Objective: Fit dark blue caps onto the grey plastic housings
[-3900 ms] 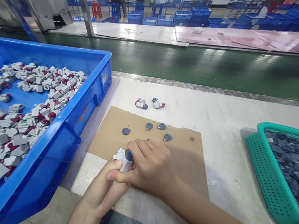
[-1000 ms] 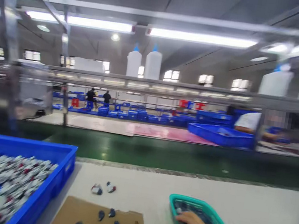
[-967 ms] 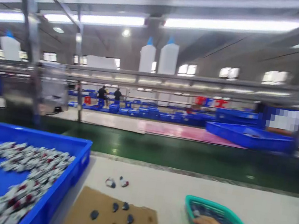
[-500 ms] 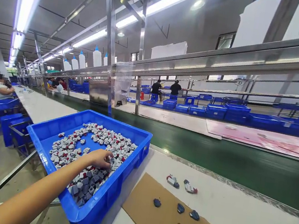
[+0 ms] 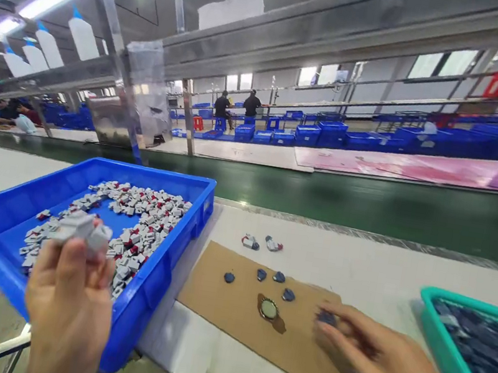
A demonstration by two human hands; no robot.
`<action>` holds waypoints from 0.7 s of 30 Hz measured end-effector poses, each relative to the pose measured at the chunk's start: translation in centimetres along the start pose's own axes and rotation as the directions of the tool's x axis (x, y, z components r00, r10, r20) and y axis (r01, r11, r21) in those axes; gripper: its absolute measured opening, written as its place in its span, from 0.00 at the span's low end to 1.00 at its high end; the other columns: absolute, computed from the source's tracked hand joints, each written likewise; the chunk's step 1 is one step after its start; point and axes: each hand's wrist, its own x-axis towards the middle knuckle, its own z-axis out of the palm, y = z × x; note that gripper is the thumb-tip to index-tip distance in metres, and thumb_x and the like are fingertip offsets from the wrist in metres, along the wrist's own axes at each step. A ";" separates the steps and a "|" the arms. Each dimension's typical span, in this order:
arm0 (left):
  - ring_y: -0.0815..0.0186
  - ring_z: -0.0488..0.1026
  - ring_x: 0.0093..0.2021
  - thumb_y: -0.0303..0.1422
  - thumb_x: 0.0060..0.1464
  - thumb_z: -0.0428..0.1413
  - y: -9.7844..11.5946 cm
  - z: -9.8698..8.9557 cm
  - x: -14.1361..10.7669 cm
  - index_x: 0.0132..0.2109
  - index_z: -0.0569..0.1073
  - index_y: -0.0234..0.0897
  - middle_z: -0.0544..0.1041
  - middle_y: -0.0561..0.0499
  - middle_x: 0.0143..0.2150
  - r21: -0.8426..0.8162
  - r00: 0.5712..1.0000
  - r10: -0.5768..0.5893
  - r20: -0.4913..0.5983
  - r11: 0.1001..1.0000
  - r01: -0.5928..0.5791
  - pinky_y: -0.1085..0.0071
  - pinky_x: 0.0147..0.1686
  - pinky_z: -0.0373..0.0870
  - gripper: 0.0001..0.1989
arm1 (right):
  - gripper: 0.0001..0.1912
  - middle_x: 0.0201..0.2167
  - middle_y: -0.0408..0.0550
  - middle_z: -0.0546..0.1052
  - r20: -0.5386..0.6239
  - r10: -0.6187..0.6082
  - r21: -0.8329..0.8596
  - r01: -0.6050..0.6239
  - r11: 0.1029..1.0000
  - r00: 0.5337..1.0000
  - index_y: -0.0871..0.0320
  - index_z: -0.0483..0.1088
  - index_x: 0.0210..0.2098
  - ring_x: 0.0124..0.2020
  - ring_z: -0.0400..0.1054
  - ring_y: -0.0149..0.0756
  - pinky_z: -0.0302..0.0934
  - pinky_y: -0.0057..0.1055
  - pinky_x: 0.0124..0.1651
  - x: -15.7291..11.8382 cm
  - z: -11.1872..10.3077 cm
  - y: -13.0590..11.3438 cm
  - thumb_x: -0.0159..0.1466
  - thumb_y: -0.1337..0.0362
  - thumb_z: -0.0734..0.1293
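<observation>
My left hand (image 5: 72, 303) is raised in front of the blue crate (image 5: 158, 279), its fingers closed round a small grey-white part (image 5: 81, 230). Many similar grey-white parts with red bits (image 5: 151, 206) lie in the crate. At the right, my right hand (image 5: 361, 343) pinches a small dark piece (image 5: 327, 317) over the cardboard sheet (image 5: 231, 300). On the cardboard are several dark pieces (image 5: 288, 295) and a round metal cap (image 5: 268, 308) with a wet stain beside it. Two grey-and-red assemblies (image 5: 250, 241) rest on the white table behind the cardboard.
A green basket (image 5: 448, 363) of dark pieces stands at the right edge. Behind the table (image 5: 360, 261) runs a green belt (image 5: 345, 202). A metal post (image 5: 111, 7) rises behind the crate. Two people (image 5: 251, 105) are far off.
The view has swung right, bringing the green basket in. My left hand has come up out of the parts with a grey-white part. My right hand has appeared, pinching a dark piece.
</observation>
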 end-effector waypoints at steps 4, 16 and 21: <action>0.74 0.68 0.22 0.41 0.24 0.68 -3.6 1.4 -7.9 0.34 0.75 0.42 0.76 0.56 0.28 -0.057 0.839 -0.520 0.160 0.843 0.534 0.84 0.13 0.60 0.23 | 0.13 0.29 0.45 0.75 0.245 -0.004 0.059 -0.011 0.998 0.970 0.55 0.67 0.40 0.29 0.68 0.36 0.60 0.30 0.31 2.3 2.0 -2.8 0.63 0.61 0.55; 0.70 0.73 0.29 0.31 0.36 0.65 -11.6 1.1 -11.3 0.34 0.76 0.33 0.78 0.48 0.30 0.129 0.440 -0.777 0.450 0.544 0.829 0.78 0.26 0.69 0.14 | 0.06 0.26 0.51 0.74 0.528 -0.027 -0.428 0.294 0.855 0.849 0.61 0.66 0.29 0.26 0.69 0.40 0.44 0.28 0.22 5.4 3.8 -4.4 0.54 0.75 0.60; 0.65 0.75 0.35 0.33 0.34 0.66 -11.4 1.3 -11.2 0.39 0.77 0.36 0.79 0.46 0.36 0.028 0.462 -0.828 0.316 0.495 0.868 0.77 0.28 0.70 0.19 | 0.11 0.24 0.48 0.74 0.604 -0.036 -0.476 0.396 0.785 0.797 0.60 0.66 0.29 0.24 0.68 0.40 0.39 0.29 0.19 6.3 4.5 -5.5 0.50 0.79 0.59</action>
